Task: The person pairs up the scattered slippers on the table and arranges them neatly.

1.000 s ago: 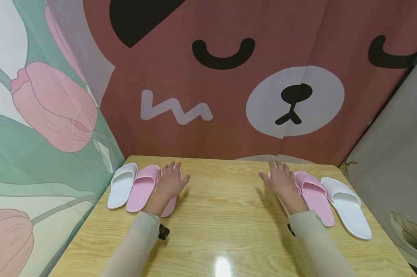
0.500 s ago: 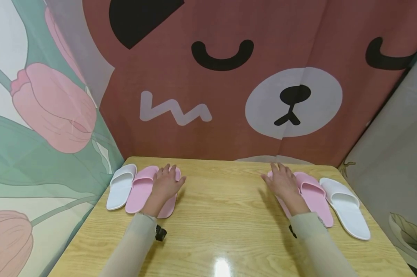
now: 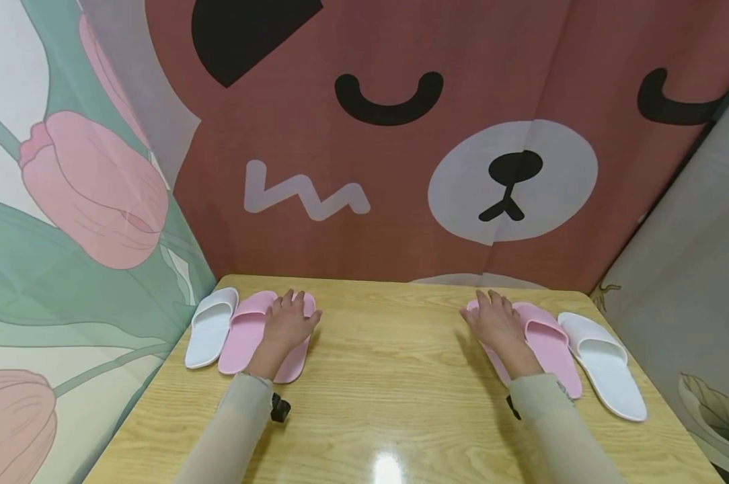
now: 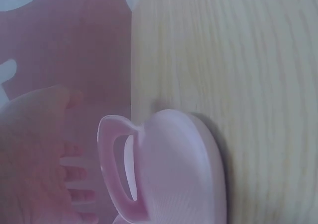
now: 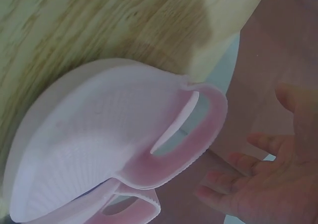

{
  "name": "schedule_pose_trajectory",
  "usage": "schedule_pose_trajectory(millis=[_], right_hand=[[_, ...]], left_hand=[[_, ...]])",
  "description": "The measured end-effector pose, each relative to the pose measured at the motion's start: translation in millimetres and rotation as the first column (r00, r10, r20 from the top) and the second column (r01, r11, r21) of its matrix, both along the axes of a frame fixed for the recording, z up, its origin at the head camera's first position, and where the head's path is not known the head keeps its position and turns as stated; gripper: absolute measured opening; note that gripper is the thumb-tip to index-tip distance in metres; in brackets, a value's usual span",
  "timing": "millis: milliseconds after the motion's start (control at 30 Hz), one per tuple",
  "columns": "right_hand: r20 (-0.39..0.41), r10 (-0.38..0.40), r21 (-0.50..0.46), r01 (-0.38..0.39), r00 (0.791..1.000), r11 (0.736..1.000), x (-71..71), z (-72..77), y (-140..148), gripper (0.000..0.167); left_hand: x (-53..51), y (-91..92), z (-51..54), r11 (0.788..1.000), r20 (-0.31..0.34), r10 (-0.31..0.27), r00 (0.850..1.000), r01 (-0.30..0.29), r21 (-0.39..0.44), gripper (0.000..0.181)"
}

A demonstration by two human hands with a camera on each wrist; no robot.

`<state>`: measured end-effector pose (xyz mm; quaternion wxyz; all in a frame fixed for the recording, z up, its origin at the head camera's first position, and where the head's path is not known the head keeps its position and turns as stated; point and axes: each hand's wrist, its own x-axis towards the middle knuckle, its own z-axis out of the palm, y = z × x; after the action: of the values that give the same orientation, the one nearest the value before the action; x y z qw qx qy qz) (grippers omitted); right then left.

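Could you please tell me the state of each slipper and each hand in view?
Left white slipper: flat, sole down.
Left outer pink slipper: flat, sole down.
Left inner pink slipper: flat, sole down, partly hidden.
Right inner pink slipper: flat, sole down, partly hidden.
Right outer pink slipper: flat, sole down.
Right white slipper: flat, sole down.
Left hand: open, holding nothing.
Right hand: open, holding nothing.

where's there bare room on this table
The wooden table is bare between the left inner pink slipper and right inner pink slipper, back to the bear-print backdrop. The sides are crowded: three slippers each, left hand and right hand over the inner ones.
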<state>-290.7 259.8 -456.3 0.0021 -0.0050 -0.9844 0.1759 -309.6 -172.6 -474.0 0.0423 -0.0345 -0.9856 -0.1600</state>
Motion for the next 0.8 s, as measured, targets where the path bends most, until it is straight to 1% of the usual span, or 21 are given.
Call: schedule_pose_trajectory(millis=[233, 367, 633, 800], right_hand=[[0.031, -0.006, 0.008, 0.006, 1.000, 1.000, -1.0, -4.1, 3.8, 0.080], [0.044, -0.010, 0.014, 0.009, 0.999, 1.000, -1.6, -5.4, 4.1, 0.079], [0.063, -0.005, 0.027, 0.003, 0.998, 1.000, -0.9, -8.2, 5.7, 0.075], [0.085, -0.027, 0.024, 0.025, 0.996, 0.999, -0.8, -9.4, 6.9, 0.074]], left_hand=[[0.4, -1.2, -0.7, 1.000, -0.006, -0.004, 1.000, 0.004, 0.007, 0.075], [-0.5, -1.5, -1.9, 1.000, -0.009, -0.002, 1.000, 0.002, 0.013, 0.075], [-5.6, -5.0, -10.8, 1.000, -0.003, -0.006, 1.000, 0.006, 0.012, 0.075], [-6.4, -5.8, -13.8, 0.999, 0.001, 0.002, 1.000, -0.002, 0.032, 0.074]])
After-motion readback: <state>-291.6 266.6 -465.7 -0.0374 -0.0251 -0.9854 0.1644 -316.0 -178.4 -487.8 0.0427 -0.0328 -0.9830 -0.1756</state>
